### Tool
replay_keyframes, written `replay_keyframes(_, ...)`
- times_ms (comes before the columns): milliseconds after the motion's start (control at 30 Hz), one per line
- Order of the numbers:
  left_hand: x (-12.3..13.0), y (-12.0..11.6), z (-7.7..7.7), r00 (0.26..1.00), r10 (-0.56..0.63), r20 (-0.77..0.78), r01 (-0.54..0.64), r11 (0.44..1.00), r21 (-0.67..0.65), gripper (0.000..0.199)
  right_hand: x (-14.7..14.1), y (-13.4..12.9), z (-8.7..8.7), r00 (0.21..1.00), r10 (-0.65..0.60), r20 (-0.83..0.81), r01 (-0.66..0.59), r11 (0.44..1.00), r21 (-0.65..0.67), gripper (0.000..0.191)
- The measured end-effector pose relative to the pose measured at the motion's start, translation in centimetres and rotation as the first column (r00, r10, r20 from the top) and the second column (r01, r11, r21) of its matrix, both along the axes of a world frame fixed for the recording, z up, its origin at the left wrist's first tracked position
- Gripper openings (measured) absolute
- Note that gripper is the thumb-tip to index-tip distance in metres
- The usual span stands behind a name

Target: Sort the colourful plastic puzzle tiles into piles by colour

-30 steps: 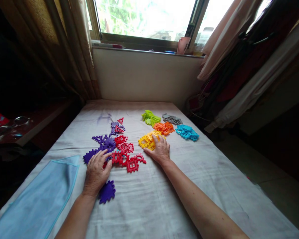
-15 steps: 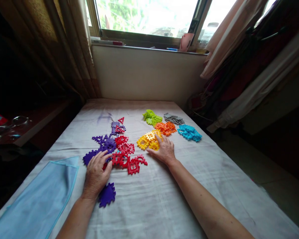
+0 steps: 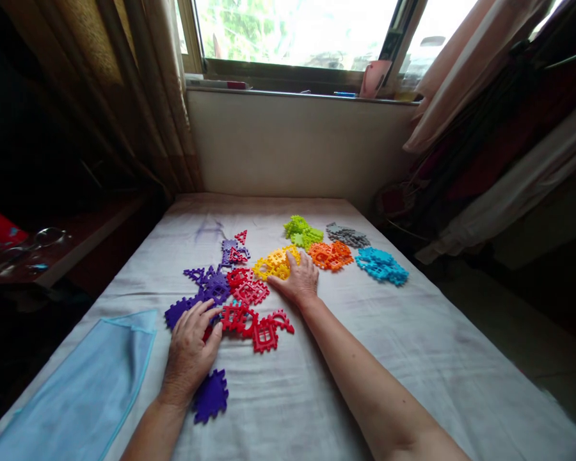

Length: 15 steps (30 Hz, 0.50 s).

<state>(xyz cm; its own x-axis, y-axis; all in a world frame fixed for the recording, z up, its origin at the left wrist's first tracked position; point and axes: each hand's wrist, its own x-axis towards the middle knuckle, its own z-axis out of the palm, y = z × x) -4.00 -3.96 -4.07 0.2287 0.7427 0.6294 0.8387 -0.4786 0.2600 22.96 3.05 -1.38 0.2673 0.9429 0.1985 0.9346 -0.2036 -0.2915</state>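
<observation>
Flat plastic interlocking pieces lie in colour groups on the sheet. My right hand [image 3: 297, 278] rests on the yellow pieces [image 3: 273, 264], thumb and fingers spread over their right side. My left hand [image 3: 192, 346] lies with fingers stretched at the near edge of the purple pieces [image 3: 214, 285] and red pieces [image 3: 264, 333], partly covering them. A single purple square piece [image 3: 211, 396] is below my left hand, beside the wrist. Small red triangles [image 3: 239, 255] sit on purple pieces farther back.
Right of the yellow pile are lime-green pieces [image 3: 303, 232], orange pieces [image 3: 332, 256], grey pieces [image 3: 348, 235] and blue pieces [image 3: 382, 266]. A light-blue cloth [image 3: 86, 384] lies at the left edge of the sheet [image 3: 413, 358]. A pink cup [image 3: 374, 79] stands on the windowsill.
My right hand and the yellow pieces have shifted left, away from the orange pile and close to the red pieces. My left hand stays almost in place; the view has turned slightly left.
</observation>
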Motion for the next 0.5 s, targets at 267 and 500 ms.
replay_keyframes(267, 0.2, -0.3, 0.3, 1.0, 0.016, 0.018, -0.016, 0.999, -0.036, 0.025, -1.7, 4.5, 0.4, 1.0, -0.004, -0.025, 0.004, 1.0, -0.004, 0.084)
replay_keyframes(500, 0.3, -0.6, 0.4, 1.0, 0.017, 0.016, -0.016, 0.999, -0.039, 0.025, -2.9, 8.2, 0.4, 0.997, -0.035, -0.07, 0.035, 0.999, -0.008, 0.081)
